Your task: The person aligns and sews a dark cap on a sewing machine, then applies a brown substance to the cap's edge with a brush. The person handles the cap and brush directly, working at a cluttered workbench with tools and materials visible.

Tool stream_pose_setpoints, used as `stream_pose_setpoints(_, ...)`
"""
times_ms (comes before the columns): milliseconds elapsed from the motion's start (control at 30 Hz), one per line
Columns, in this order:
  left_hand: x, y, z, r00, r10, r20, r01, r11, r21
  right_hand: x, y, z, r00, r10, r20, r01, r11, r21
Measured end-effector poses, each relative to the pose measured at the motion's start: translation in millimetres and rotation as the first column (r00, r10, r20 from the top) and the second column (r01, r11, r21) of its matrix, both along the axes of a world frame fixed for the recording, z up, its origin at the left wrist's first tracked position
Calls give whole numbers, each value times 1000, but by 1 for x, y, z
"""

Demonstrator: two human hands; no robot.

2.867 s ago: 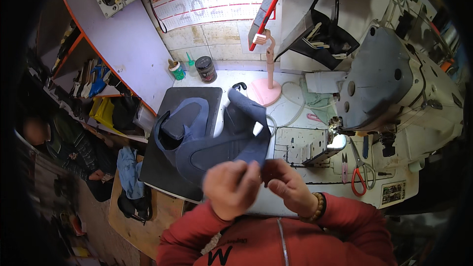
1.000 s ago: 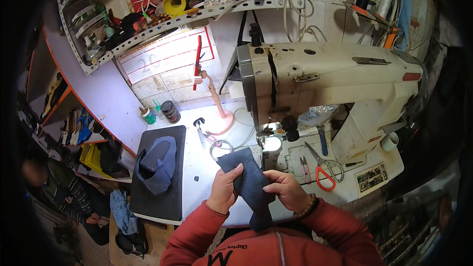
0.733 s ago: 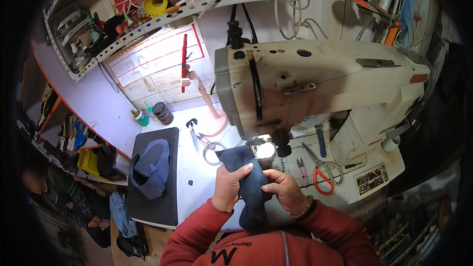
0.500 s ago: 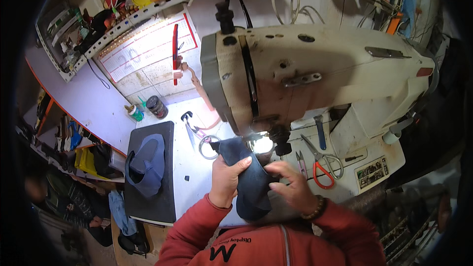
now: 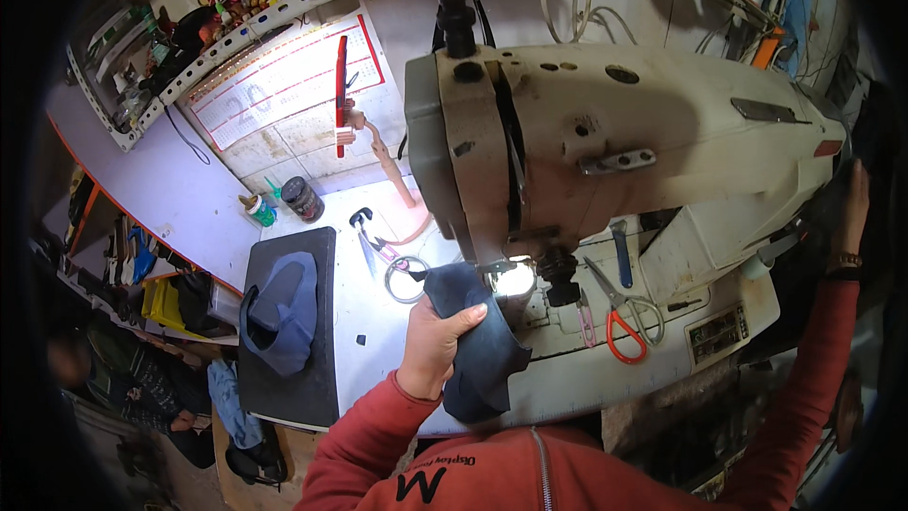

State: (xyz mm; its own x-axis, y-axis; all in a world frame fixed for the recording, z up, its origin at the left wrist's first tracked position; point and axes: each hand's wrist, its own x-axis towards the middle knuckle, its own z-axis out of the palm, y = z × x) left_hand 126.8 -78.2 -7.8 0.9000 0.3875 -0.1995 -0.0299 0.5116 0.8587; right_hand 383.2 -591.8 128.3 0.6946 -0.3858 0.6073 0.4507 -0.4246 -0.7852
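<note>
A dark blue shoe upper (image 5: 484,360) hangs from my left hand (image 5: 430,345), which is closed on it with the thumb on top. Its far end lies beside the lit needle area of a large cream sewing machine (image 5: 567,123). My right hand (image 5: 853,213) is away at the machine's right end, beside its dark wheel end. That hand shows edge-on with its fingers pointing up, and whether they grip anything is hidden. Another blue shoe upper (image 5: 284,312) rests on a black board (image 5: 322,388) left of my left hand.
Red-handled scissors (image 5: 624,336), small pink snips (image 5: 586,322) and a blue-handled tool (image 5: 621,255) lie on the machine bed. Left of the needle are more scissors (image 5: 407,279) and a pink lamp stand (image 5: 397,185). A dark jar (image 5: 303,199) stands by the wall. Someone else sits at lower left.
My right hand has let go of the shoe upper and swung far right to the machine's end. My left hand still holds the upper. The view has shifted slightly.
</note>
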Motion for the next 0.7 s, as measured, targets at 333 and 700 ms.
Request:
stream_pose_setpoints(333,-1,5,3,999,-42,9,42,999,-19,49,-22,8,982,-25,188,89,936,-339)
stream_pose_setpoints(700,5,7,6,999,-47,-19,48,998,40,191,-92,101,975,-222,-8,17,112,-994)
